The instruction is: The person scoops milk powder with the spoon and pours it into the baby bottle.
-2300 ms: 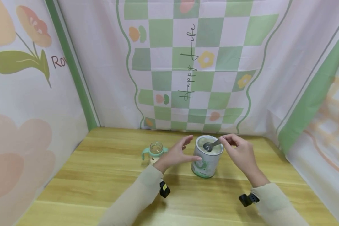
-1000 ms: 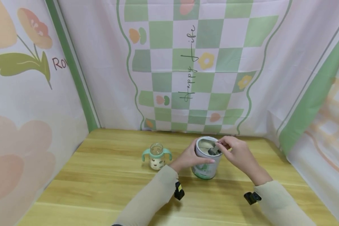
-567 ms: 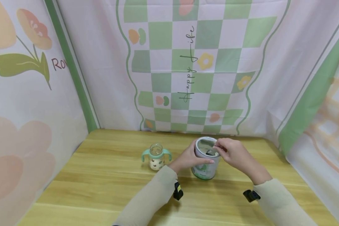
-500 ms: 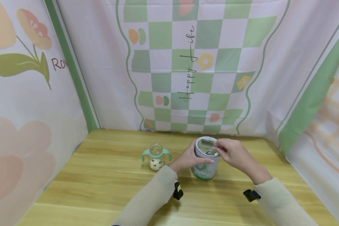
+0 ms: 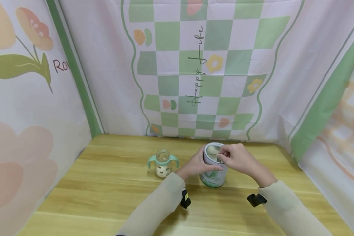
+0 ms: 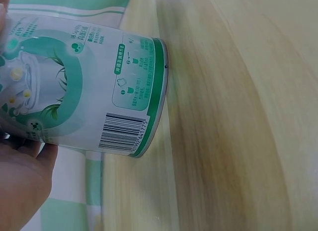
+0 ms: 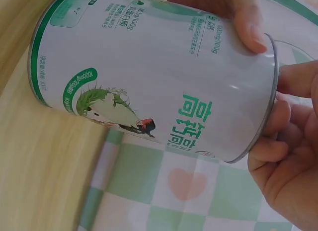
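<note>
Currently the white-and-green tin (image 5: 213,178) sits toward the far edge of the desk (image 5: 106,186), right of the two-handled bottle (image 5: 163,168). The left hand (image 5: 195,164) grips its side with fingers spread wide; the right hand (image 5: 239,159) pinches a mostly hidden scoop (image 5: 219,159) at its open mouth, fingers curled nearly together.

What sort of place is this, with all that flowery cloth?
It looks like a little booth, maybe set up for recording. Printed cloths hang behind the table and on both sides of it, and there's a small black camera at each sleeve cuff.
</note>
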The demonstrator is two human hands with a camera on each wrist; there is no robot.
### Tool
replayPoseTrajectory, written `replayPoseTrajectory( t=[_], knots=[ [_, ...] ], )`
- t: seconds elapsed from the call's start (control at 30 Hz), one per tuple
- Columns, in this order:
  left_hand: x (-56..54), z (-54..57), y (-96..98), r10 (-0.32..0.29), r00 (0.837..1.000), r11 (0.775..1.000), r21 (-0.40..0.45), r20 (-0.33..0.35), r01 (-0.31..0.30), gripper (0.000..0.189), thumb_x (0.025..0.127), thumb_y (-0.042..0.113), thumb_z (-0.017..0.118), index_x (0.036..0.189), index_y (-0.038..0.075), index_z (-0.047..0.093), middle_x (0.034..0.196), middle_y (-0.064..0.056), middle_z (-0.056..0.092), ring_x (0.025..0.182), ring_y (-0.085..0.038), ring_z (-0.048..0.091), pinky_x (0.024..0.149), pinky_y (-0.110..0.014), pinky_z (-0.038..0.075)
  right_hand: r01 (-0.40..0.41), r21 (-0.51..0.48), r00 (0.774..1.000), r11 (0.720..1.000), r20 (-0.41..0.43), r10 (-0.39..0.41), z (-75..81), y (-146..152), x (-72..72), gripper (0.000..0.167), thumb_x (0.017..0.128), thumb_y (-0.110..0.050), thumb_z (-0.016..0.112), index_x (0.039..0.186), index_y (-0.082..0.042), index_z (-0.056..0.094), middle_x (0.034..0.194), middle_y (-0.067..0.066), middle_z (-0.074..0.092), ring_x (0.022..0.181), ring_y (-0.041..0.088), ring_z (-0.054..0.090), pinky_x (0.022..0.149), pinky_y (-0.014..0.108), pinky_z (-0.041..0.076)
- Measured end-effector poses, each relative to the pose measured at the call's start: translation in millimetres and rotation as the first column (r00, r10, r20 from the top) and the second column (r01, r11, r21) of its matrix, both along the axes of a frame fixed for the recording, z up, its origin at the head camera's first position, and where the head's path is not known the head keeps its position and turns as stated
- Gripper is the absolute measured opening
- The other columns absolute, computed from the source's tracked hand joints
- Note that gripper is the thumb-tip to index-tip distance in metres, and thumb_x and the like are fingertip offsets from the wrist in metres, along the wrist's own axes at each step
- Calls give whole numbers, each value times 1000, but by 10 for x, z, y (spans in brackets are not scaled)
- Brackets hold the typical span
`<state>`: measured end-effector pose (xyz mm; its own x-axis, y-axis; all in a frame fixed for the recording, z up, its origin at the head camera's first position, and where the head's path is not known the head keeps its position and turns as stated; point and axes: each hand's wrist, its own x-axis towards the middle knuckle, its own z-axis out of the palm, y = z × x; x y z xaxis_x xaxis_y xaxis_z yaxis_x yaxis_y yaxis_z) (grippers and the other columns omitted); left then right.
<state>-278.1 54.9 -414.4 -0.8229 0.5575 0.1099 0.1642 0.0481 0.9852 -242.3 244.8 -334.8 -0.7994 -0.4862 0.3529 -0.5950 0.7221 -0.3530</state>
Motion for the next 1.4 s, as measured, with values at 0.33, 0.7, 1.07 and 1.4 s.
replayPoseTrajectory(
  t=[0.33, 0.7, 1.07, 1.4],
  knots=[
    [-10, -25, 12, 29, 1000, 999, -26, -13, -29, 77, 83, 31, 85, 144, 33, 37, 126, 13, 54, 112, -8, 56, 98, -39, 45, 245, -180, 962, 953, 166, -216, -24, 118, -41, 19, 98, -24, 66, 88, -10, 74, 75, 1, 70, 60, 16, 56, 52, 29, 45],
    [-1, -20, 19, 65, 998, 997, -44, 15, -65, 84, 80, 35, 87, 147, 33, 36, 131, 14, 52, 117, -8, 54, 102, -42, 43, 361, -270, 921, 893, 252, -296, -49, 252, -64, 34, 99, -37, 63, 92, -7, 75, 82, 2, 73, 77, 20, 63, 62, 30, 48],
    [-16, -43, 17, 51, 999, 998, -23, 6, -51, 85, 80, 34, 87, 148, 33, 36, 131, 15, 52, 117, -7, 54, 102, -40, 43, 292, -390, 953, 873, 44, -299, -221, 305, -43, 27, 101, -32, 64, 94, -7, 73, 77, 5, 68, 61, 16, 51, 51, 26, 41],
    [-24, -67, 17, 27, 1000, 1000, 3, -7, -27, 80, 81, 32, 87, 144, 35, 38, 129, 15, 53, 115, -6, 55, 101, -39, 44, 259, -434, 948, 863, -55, -313, -288, 285, -17, 21, 99, -26, 66, 92, -8, 72, 75, 6, 67, 55, 15, 48, 46, 23, 39]
  ],
)
